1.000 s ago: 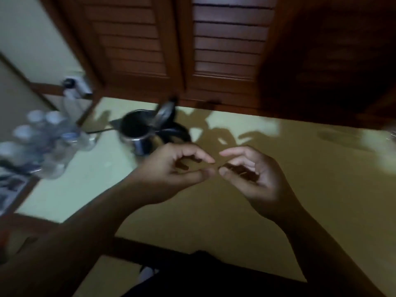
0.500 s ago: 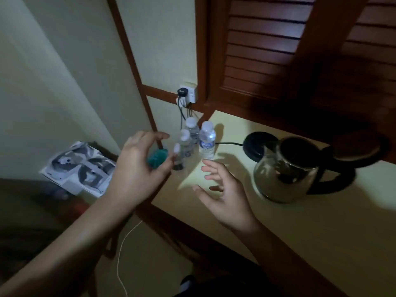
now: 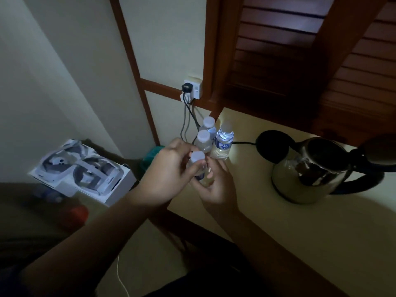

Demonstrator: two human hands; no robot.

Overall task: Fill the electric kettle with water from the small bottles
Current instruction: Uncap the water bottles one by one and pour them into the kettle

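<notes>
both hands meet on the near bottle (image 3: 198, 166) at the table's (image 3: 278, 232) left corner: right hand (image 3: 216, 187) wraps its body, left hand (image 3: 167, 174) pinches up by the white cap (image 3: 197, 156). it stands upright, cap on. the kettle (image 3: 308, 168), lid open, sits well off to the right, so the right hand is the nearer one.

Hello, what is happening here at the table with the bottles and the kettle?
A person is getting ready to fill the kettle, which stands open on the table. Both hands are on one small bottle at the table's corner: the left hand grips it near the white cap, and the right hand holds its body from below. The cap looks still on, so nothing is poured yet. Three more capped bottles stand just behind.
</notes>
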